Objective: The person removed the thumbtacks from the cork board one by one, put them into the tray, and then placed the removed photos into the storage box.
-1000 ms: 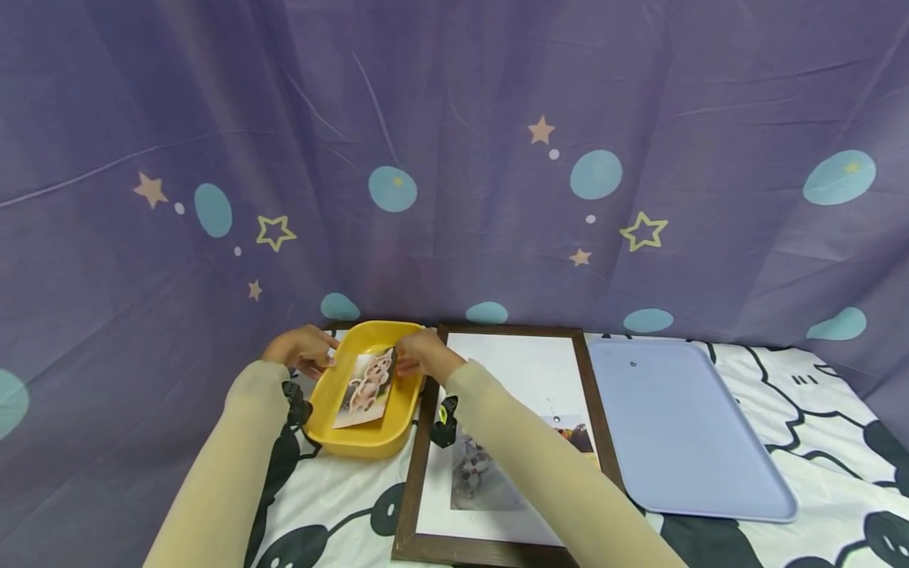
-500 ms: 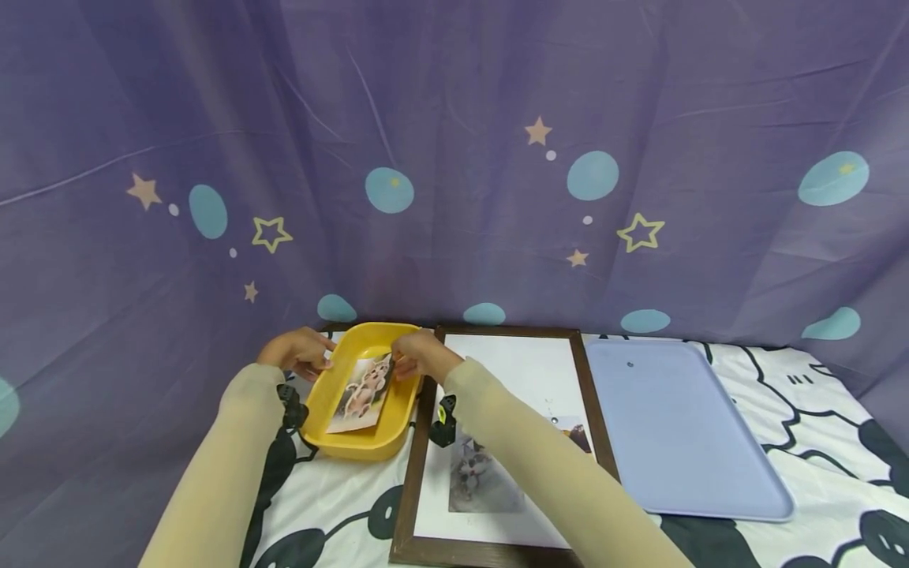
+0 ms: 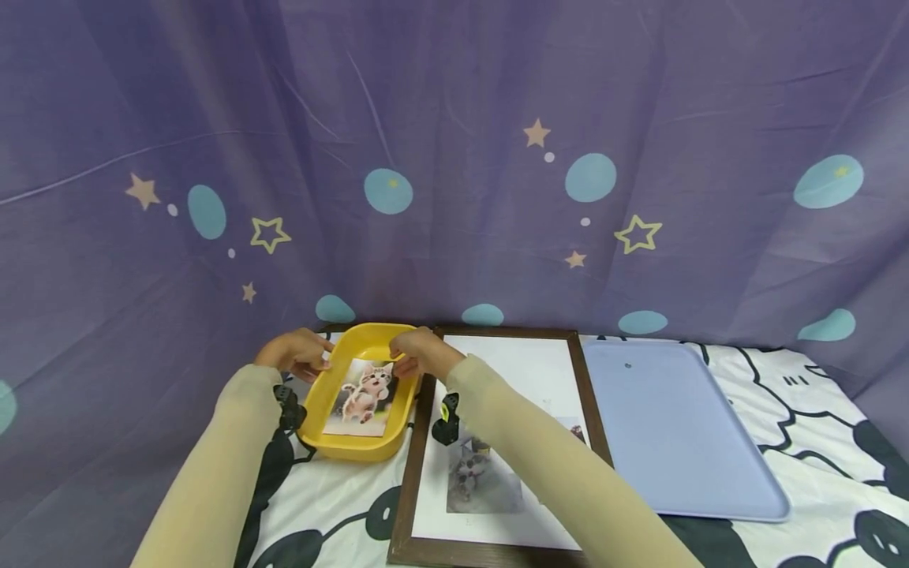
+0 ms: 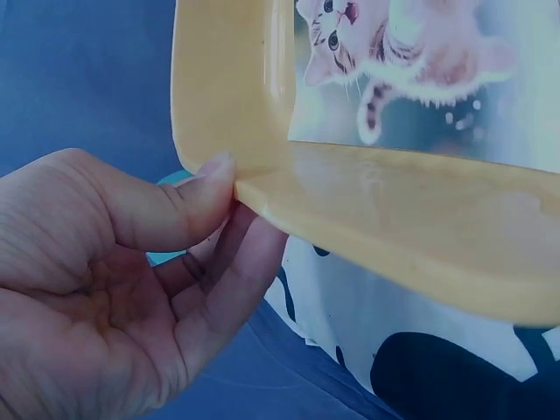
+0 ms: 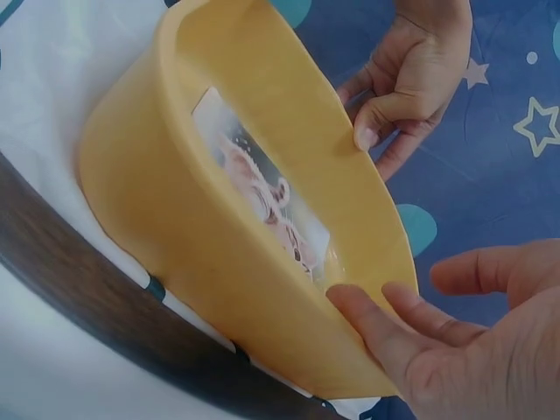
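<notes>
A kitten photo print [image 3: 365,394] is lying inside a yellow tub [image 3: 365,343], near the tub's middle, while two bare hands are flanking its far end. The print is showing its picture side up, its long axis running from near to far with the far end leaning slightly right, closely matching the lengthwise run of the tub around it.

The person's left hand [image 3: 294,351] is pinching the tub's left rim between thumb and fingers, near a far corner, and is staying clear of the print; the left wrist view is showing a strip of tub between them.

The right hand [image 3: 424,353] is the nearer of the two. It is hanging over the far part of the right rim, fingers relaxed and reaching inside, thumb standing apart, with nothing appearing between them. Its fingertips are sitting just beside the print's far right corner; whether they are touching it, the views are not making plain.

From that hand, the print is lying toward the person and to the left, so any pick-up by the right hand would seemingly be starting at the far end, with the left hand steadying the tub.

A wooden frame [image 3: 454,551] is lying just right of the tub, under the right forearm, and a pale blue tray [image 3: 689,426] is resting beyond it, all on a patterned cloth [image 3: 341,485].
</notes>
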### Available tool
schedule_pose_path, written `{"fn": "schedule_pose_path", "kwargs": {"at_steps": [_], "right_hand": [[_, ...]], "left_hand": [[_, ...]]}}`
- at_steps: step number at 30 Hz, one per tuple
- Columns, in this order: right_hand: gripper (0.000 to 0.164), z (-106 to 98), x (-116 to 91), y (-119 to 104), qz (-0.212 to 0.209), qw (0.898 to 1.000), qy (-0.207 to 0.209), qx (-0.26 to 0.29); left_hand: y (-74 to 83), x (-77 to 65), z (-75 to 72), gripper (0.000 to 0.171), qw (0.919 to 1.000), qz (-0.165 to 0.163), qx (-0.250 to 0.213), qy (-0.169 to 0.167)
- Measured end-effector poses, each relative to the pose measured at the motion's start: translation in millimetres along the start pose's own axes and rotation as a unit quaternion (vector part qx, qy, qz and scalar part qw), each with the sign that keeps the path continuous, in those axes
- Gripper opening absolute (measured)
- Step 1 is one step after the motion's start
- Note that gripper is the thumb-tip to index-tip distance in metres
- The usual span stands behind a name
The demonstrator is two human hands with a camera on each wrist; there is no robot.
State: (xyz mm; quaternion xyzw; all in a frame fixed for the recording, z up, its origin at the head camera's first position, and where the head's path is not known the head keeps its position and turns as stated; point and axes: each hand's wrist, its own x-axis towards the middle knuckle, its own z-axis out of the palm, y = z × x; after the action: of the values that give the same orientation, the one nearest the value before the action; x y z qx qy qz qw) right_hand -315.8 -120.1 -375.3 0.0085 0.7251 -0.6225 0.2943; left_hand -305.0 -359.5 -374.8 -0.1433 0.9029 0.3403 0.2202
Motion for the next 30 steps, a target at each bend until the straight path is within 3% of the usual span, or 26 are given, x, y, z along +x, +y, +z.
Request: {"fn": "schedule_pose_path", "kwargs": {"at_steps": [11,21,27,30], "right_hand": [[0.038,-19.9,-6.9,-1.7,-0.007,0.996,-0.080,-0.025],[0.038,-35.1,-23.3,-7.0,-0.019,0.994,-0.081,-0.072],[0.033,-47.1,-36.9,-5.9,-0.056,0.989,-0.071,-0.120],[0.035,-52.4,-41.1,-0.1,-0.071,0.985,-0.076,-0.139]], "left_hand": [[8.8,1.7,2.7,0.051,0.9998,-0.008,0.013,0.014],[15.3,-9.3,7.3,0.046,0.9994,0.000,0.031,0.018],[18.1,-19.1,7.5,0.017,0.9952,0.031,0.089,0.028],[18.7,-21.4,8.4,0.024,0.9904,0.044,0.123,0.044]]}}
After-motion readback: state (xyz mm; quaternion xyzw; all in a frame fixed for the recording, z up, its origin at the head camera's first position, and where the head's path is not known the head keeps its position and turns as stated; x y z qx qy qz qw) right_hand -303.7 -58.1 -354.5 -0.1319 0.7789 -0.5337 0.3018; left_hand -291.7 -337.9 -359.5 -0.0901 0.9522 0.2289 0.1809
